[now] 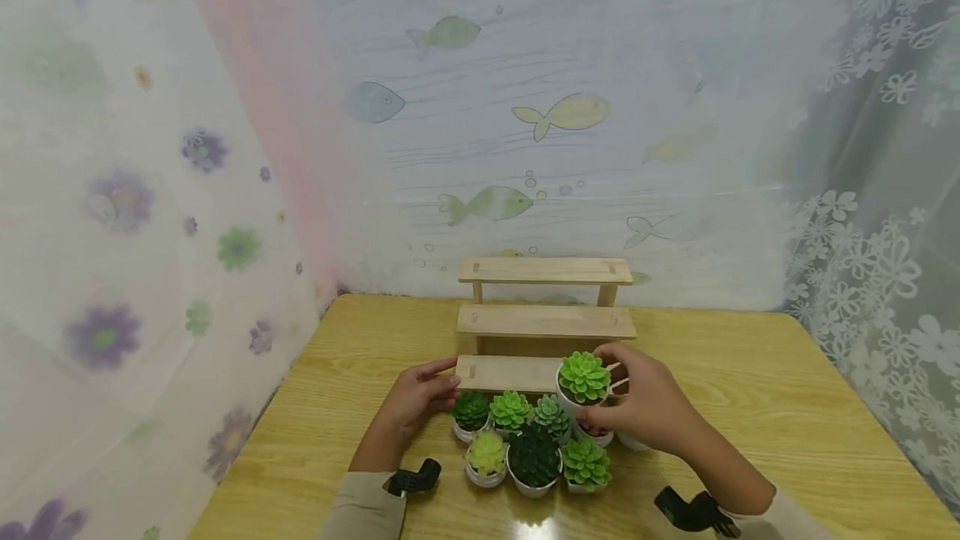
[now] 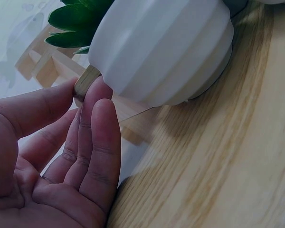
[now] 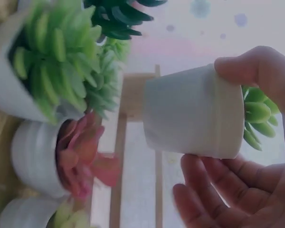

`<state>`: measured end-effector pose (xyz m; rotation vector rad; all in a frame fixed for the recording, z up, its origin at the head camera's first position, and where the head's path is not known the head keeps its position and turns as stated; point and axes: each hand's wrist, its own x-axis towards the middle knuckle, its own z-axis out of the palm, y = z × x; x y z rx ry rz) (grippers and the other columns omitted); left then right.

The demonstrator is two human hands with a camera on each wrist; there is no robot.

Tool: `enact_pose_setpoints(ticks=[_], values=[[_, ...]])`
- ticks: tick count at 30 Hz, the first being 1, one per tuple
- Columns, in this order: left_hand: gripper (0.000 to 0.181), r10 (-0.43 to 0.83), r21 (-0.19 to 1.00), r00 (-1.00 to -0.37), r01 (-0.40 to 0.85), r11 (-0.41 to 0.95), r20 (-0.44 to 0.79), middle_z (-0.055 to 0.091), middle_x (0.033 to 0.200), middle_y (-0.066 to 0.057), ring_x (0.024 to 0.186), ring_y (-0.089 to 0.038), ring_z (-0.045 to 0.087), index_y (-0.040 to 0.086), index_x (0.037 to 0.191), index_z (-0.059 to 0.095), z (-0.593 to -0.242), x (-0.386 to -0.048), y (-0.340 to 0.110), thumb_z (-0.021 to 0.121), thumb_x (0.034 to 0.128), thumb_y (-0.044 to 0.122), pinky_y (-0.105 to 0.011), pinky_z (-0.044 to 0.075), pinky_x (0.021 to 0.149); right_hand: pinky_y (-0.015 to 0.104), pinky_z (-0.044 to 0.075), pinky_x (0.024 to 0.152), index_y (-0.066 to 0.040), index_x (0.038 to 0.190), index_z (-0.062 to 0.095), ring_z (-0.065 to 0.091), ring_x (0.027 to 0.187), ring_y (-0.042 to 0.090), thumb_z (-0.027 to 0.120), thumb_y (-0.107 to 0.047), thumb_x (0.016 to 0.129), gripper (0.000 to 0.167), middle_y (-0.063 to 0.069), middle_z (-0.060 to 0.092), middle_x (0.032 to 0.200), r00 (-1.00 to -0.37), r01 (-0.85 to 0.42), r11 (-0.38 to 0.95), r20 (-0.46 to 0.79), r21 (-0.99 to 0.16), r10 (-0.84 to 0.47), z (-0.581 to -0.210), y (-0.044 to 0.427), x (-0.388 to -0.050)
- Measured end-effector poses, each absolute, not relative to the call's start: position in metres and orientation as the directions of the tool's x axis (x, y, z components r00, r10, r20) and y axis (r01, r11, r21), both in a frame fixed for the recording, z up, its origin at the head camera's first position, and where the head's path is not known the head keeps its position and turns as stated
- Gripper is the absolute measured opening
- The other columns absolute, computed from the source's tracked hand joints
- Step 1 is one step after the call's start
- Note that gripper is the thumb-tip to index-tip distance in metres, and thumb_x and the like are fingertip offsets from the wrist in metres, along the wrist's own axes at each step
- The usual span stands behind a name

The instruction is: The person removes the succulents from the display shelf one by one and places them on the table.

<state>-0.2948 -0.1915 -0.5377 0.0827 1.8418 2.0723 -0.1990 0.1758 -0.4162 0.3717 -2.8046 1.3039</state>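
My right hand (image 1: 645,398) grips a white pot with a bright green succulent (image 1: 583,377), lifted above the other pots at the right end of the lowest board. In the right wrist view, thumb and fingers hold that white pot (image 3: 192,114) near its rim. A three-tier wooden plant stand (image 1: 546,322) stands behind the group of pots. My left hand (image 1: 420,398) pinches the left end of its lowest board; in the left wrist view, thumb and forefinger meet on that wooden end (image 2: 87,81), beside a ribbed white pot (image 2: 166,52).
Several potted succulents crowd before the stand, including a dark green one (image 1: 534,458), a yellow-green one (image 1: 487,452) and a light green one (image 1: 587,463). A reddish succulent (image 3: 85,156) sits beneath my right hand. Patterned curtains (image 1: 570,115) hang behind the wooden table (image 1: 757,390).
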Motion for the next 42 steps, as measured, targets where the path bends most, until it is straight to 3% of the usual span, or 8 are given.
enact_pose_setpoints(ticks=[8,16,25,31,42], values=[[0.056,0.307,0.967,-0.929,-0.241,-0.082,-0.206,0.076,0.094,0.0,0.085,-0.013,0.074,0.004,0.151,0.052,-0.538,-0.294,-0.19,0.071,0.0985,0.009,-0.027,0.062,0.077,0.03,0.057,0.072,-0.014,0.134,0.062,0.061,0.093,0.015,0.095,-0.044,0.073,0.076,0.004,0.067,0.125,-0.982,-0.19,0.691,0.116,-0.698,-0.152,-0.42,0.197,-0.166],[0.057,0.308,0.97,-0.929,-0.235,-0.067,-0.204,0.076,0.095,0.0,0.086,-0.012,0.074,0.003,0.152,0.052,-0.535,-0.293,-0.189,0.071,0.0985,0.011,-0.027,0.062,0.077,0.028,0.056,0.072,-0.014,0.134,0.062,0.062,0.093,0.015,0.095,-0.044,0.072,0.077,0.005,0.066,0.121,-0.999,-0.032,0.724,0.017,-0.689,-0.028,-0.429,0.211,-0.137],[0.056,0.299,0.97,-0.93,-0.237,-0.047,-0.213,0.077,0.096,0.0,0.087,-0.012,0.074,0.004,0.151,0.053,-0.534,-0.294,-0.192,0.071,0.0987,0.01,-0.026,0.062,0.077,0.032,0.055,0.071,-0.008,0.143,0.057,0.062,0.094,0.015,0.095,-0.045,0.071,0.09,0.011,0.064,0.134,-0.987,0.146,0.704,-0.146,-0.696,0.06,-0.454,0.218,-0.127],[0.056,0.3,0.969,-0.929,-0.241,-0.049,-0.216,0.077,0.095,0.0,0.087,-0.012,0.074,0.003,0.151,0.052,-0.536,-0.293,-0.193,0.07,0.0989,0.009,-0.026,0.062,0.077,0.033,0.058,0.072,-0.006,0.139,0.061,0.066,0.088,0.013,0.098,-0.041,0.066,0.089,0.008,0.069,0.122,-0.987,0.153,0.718,-0.145,-0.68,0.073,-0.466,0.213,-0.123],[0.057,0.309,0.973,-0.929,-0.226,-0.04,-0.204,0.076,0.098,-0.001,0.088,-0.013,0.074,0.004,0.152,0.052,-0.535,-0.294,-0.194,0.071,0.0991,0.012,-0.027,0.062,0.079,0.031,0.059,0.072,-0.001,0.138,0.064,0.068,0.087,0.013,0.096,-0.045,0.067,0.089,0.013,0.069,0.127,-0.993,0.116,0.767,-0.1,-0.631,0.067,-0.476,0.207,-0.121]])
